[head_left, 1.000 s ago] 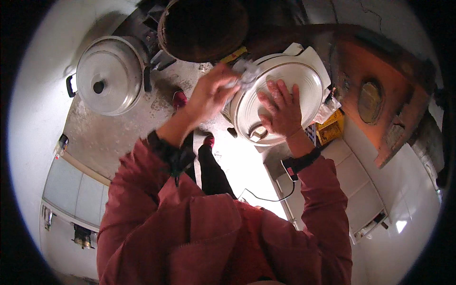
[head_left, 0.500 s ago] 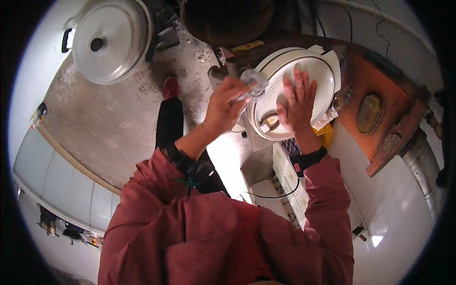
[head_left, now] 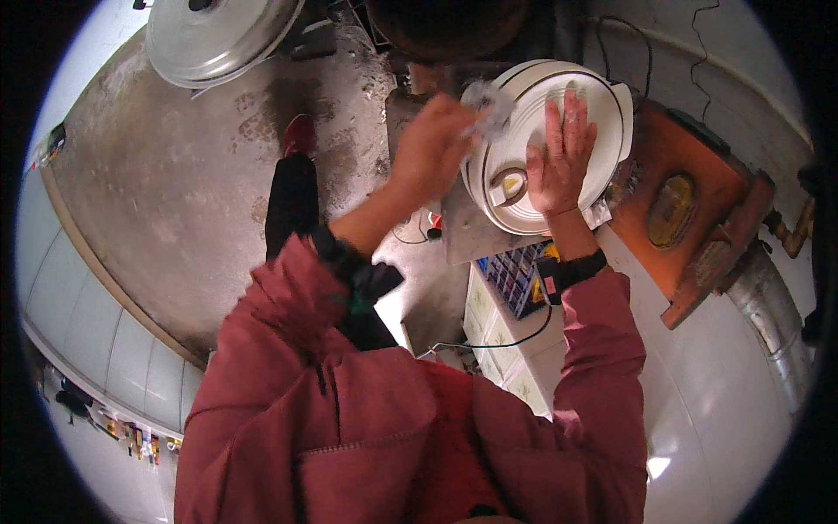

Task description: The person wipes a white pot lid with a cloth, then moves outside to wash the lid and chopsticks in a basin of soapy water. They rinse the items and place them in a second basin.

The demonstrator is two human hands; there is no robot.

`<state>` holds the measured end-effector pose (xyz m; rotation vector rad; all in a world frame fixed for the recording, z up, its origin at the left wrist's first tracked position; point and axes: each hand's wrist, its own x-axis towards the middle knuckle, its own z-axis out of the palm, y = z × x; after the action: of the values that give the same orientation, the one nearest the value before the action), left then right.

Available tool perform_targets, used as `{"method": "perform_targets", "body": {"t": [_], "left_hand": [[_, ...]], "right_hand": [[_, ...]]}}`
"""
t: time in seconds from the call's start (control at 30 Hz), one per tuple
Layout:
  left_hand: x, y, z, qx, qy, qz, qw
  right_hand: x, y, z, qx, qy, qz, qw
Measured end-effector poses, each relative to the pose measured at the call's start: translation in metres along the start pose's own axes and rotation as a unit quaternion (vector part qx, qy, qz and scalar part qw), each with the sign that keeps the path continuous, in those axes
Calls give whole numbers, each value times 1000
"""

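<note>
A round cream-white kitchen appliance (head_left: 518, 142), shaped like an electric griddle with its ringed lid down, sits tilted in front of me. A looped handle with a small yellow-marked label (head_left: 508, 186) is on its near left part. My right hand (head_left: 561, 168) lies flat on the lid, fingers stretched and slightly spread. Closed around a crumpled grey-white wad (head_left: 491, 110), my left hand (head_left: 429, 145) is at the appliance's far left rim. The wad is smeared by motion, so I cannot tell whether it is cloth or scouring wool.
A large lidded metal pot (head_left: 218, 39) stands at the far left. Beyond the appliance is a dark round pan (head_left: 445, 26). An orange-brown stove-like metal body (head_left: 650, 210) with a pipe (head_left: 768, 301) stands right. A blue crate (head_left: 515, 275) and a cable (head_left: 511, 344) are nearer me.
My left hand has moved the wad farther away along the appliance's left rim. My right hand stays flat on the lid. The whole view has shifted, showing more of the crate.
</note>
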<state>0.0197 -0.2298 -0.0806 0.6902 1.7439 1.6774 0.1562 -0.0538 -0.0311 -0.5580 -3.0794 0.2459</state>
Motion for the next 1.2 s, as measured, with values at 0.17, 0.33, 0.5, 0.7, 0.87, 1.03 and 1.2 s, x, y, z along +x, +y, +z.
{"method": "perform_targets", "body": {"t": [0.17, 0.33, 0.5, 0.7, 0.87, 1.03, 1.2], "left_hand": [[-96, 18, 31, -77, 105, -47, 990], [-31, -4, 22, 21, 132, 57, 989], [-8, -14, 25, -24, 133, 49, 990], [-120, 11, 64, -88, 180, -35, 979], [-103, -4, 67, -83, 221, -34, 971], [-21, -9, 20, -159, 160, -130, 966], [-18, -7, -40, -557, 60, -252, 789]], "right_hand": [[-3, -2, -1, -9, -1, -6, 1000], [-5, -3, 0, -13, 13, -8, 1000], [-6, -3, 2, -22, 30, -19, 999], [-7, -1, 4, -15, 39, -30, 999], [-9, 4, 7, -16, 48, -40, 998], [-7, 3, 5, -34, 56, -43, 997], [-6, -2, 0, -33, 42, -17, 998]]}}
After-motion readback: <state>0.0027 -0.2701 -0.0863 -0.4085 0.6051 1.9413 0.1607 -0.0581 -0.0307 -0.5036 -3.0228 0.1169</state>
